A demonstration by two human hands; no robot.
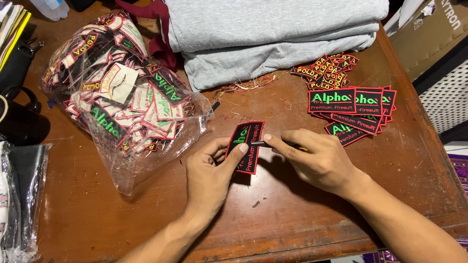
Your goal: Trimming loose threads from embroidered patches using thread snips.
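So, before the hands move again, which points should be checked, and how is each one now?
1. Left hand grips the patch: ok.
2. Right hand holds a thin tool at the patch: ok; kind of tool: cannot tell.
3. Patch face turned up: ok.
4. Table bare under the hands: ok.
5. Patch pile apart from the right hand: ok.
6. Bag of patches closed: cannot tell.

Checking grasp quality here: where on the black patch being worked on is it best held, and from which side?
Best by its lower left edge, from the left, as the left hand does: the black patch is thin and flat, and the right hand works its right edge with a small tool.
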